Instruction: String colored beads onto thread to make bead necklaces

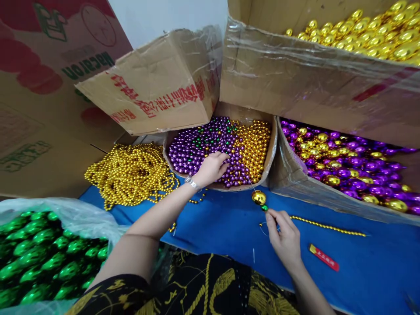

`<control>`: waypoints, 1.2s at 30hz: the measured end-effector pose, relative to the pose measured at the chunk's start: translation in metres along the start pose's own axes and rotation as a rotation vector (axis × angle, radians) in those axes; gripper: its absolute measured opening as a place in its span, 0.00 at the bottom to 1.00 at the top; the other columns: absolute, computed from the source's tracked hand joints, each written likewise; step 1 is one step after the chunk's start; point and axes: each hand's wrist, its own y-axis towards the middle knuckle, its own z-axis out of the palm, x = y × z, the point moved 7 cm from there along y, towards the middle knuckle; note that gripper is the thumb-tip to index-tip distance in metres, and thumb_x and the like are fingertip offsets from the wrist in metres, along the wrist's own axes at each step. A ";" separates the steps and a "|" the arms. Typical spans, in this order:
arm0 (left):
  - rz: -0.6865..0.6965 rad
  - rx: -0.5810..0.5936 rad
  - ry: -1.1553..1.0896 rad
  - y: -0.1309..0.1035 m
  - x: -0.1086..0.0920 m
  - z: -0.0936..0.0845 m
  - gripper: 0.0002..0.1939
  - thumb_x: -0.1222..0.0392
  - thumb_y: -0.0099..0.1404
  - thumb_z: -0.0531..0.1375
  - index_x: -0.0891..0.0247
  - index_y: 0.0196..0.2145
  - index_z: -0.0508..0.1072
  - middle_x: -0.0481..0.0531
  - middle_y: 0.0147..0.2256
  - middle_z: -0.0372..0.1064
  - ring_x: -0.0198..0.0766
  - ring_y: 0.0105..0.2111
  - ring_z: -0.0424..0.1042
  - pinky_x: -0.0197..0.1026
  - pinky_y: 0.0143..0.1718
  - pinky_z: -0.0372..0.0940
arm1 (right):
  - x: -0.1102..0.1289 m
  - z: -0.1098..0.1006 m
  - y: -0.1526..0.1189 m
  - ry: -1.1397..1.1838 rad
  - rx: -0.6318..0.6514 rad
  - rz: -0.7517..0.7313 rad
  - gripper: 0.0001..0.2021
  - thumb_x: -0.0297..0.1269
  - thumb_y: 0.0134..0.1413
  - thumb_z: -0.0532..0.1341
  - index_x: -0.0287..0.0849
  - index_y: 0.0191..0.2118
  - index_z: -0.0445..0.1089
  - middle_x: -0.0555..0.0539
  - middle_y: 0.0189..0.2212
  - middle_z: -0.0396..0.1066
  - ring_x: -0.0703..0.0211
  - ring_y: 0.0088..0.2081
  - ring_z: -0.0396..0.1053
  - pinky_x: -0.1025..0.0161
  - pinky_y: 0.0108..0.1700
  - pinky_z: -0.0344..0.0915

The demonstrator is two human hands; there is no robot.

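Note:
My left hand reaches over the box of small beads, at the purple ones, its fingers curled down; whatever is between the fingertips is too small to tell. Pinched in my right hand, above the blue cloth, is a thin string. A large gold bead and a small green bead sit on it just past the fingertips. The string's upper end points toward the box. Behind my right hand a gold bead strand lies on the blue cloth.
Gold bead strands are heaped left of the bead box. A bag of green beads is at lower left. Boxes of purple and gold beads and gold beads stand at right. A red-labelled cutter lies on the cloth.

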 end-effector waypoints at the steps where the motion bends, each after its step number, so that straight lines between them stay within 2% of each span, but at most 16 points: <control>1: 0.000 0.058 0.122 0.007 0.008 0.007 0.10 0.68 0.63 0.58 0.67 0.42 0.75 0.61 0.39 0.71 0.47 0.40 0.68 0.50 0.46 0.63 | 0.000 0.001 0.000 -0.006 -0.002 -0.001 0.07 0.33 0.65 0.56 0.42 0.42 0.71 0.48 0.31 0.71 0.63 0.32 0.71 0.66 0.36 0.67; 3: -0.015 0.135 0.267 0.017 0.020 0.019 0.11 0.71 0.63 0.55 0.68 0.41 0.75 0.64 0.39 0.70 0.50 0.41 0.68 0.50 0.44 0.63 | 0.002 0.002 0.001 -0.010 -0.008 -0.008 0.07 0.33 0.65 0.56 0.42 0.42 0.71 0.48 0.31 0.71 0.62 0.32 0.71 0.66 0.36 0.68; 6: -0.039 0.100 0.226 0.019 0.024 0.022 0.12 0.73 0.63 0.54 0.69 0.40 0.75 0.64 0.40 0.70 0.49 0.42 0.67 0.49 0.43 0.63 | 0.006 0.004 0.002 0.000 -0.005 -0.016 0.07 0.33 0.65 0.56 0.42 0.41 0.71 0.48 0.30 0.71 0.63 0.31 0.71 0.66 0.35 0.68; 8: -0.080 0.049 -0.068 0.014 0.019 0.018 0.09 0.69 0.63 0.57 0.67 0.40 0.75 0.60 0.39 0.71 0.45 0.40 0.68 0.47 0.43 0.64 | 0.008 0.004 0.003 0.010 0.012 -0.010 0.07 0.32 0.65 0.56 0.42 0.41 0.71 0.49 0.30 0.71 0.64 0.31 0.70 0.66 0.35 0.67; 12: -0.328 0.075 -1.028 -0.010 0.005 0.024 0.11 0.59 0.62 0.63 0.64 0.42 0.75 0.52 0.35 0.70 0.35 0.33 0.70 0.38 0.34 0.66 | 0.011 0.003 0.005 0.034 0.022 0.002 0.07 0.31 0.65 0.56 0.42 0.42 0.71 0.48 0.31 0.71 0.64 0.32 0.70 0.67 0.37 0.67; 13: -0.392 0.099 -1.195 -0.017 -0.001 0.028 0.12 0.58 0.61 0.65 0.64 0.42 0.75 0.51 0.34 0.70 0.34 0.32 0.70 0.36 0.32 0.66 | 0.012 0.002 0.005 0.036 0.019 0.001 0.07 0.31 0.65 0.56 0.42 0.42 0.71 0.48 0.31 0.71 0.64 0.32 0.70 0.67 0.37 0.67; 15: -0.470 0.127 -1.372 -0.029 -0.011 0.033 0.13 0.58 0.59 0.67 0.64 0.41 0.76 0.50 0.32 0.69 0.32 0.31 0.71 0.34 0.30 0.66 | 0.014 0.002 0.007 0.034 0.016 -0.006 0.07 0.31 0.65 0.56 0.42 0.42 0.71 0.48 0.31 0.71 0.64 0.31 0.70 0.66 0.37 0.68; 18: -0.501 0.115 -1.408 -0.037 -0.018 0.034 0.14 0.59 0.57 0.69 0.65 0.41 0.78 0.50 0.32 0.70 0.31 0.31 0.71 0.33 0.30 0.67 | 0.016 0.002 0.008 0.021 0.018 -0.020 0.08 0.32 0.65 0.55 0.42 0.43 0.72 0.48 0.31 0.71 0.64 0.31 0.70 0.67 0.36 0.68; 24: -0.461 0.100 -1.352 -0.039 -0.021 0.033 0.13 0.61 0.57 0.69 0.65 0.41 0.79 0.51 0.31 0.72 0.30 0.29 0.70 0.33 0.30 0.67 | 0.018 0.003 0.008 0.001 0.031 -0.041 0.08 0.31 0.65 0.55 0.42 0.43 0.72 0.48 0.30 0.71 0.64 0.30 0.71 0.67 0.35 0.67; 27: -0.424 0.077 -1.257 -0.040 -0.020 0.029 0.13 0.59 0.58 0.68 0.64 0.42 0.78 0.50 0.32 0.73 0.29 0.27 0.69 0.33 0.30 0.67 | 0.016 0.004 0.005 -0.026 0.021 -0.050 0.08 0.31 0.65 0.56 0.41 0.44 0.72 0.48 0.31 0.71 0.64 0.31 0.71 0.67 0.36 0.67; 30: -0.330 0.057 -1.108 -0.042 -0.025 0.026 0.14 0.60 0.58 0.69 0.64 0.43 0.77 0.50 0.35 0.73 0.29 0.29 0.69 0.33 0.31 0.66 | 0.014 0.007 0.002 -0.051 0.008 -0.051 0.09 0.31 0.65 0.56 0.41 0.45 0.72 0.47 0.32 0.71 0.63 0.32 0.71 0.66 0.36 0.67; 33: -0.242 0.127 -1.039 -0.045 -0.037 0.031 0.15 0.61 0.56 0.70 0.65 0.41 0.75 0.50 0.35 0.72 0.29 0.31 0.69 0.33 0.34 0.66 | 0.012 0.011 0.002 -0.025 0.016 -0.036 0.08 0.32 0.66 0.55 0.42 0.44 0.72 0.47 0.32 0.72 0.63 0.32 0.72 0.67 0.37 0.68; 36: -0.229 0.200 -1.032 -0.048 -0.044 0.039 0.13 0.60 0.57 0.69 0.66 0.38 0.74 0.50 0.33 0.73 0.30 0.31 0.69 0.33 0.33 0.66 | 0.009 0.014 0.003 0.008 0.034 0.021 0.07 0.33 0.66 0.56 0.42 0.42 0.71 0.48 0.32 0.73 0.63 0.33 0.72 0.67 0.38 0.68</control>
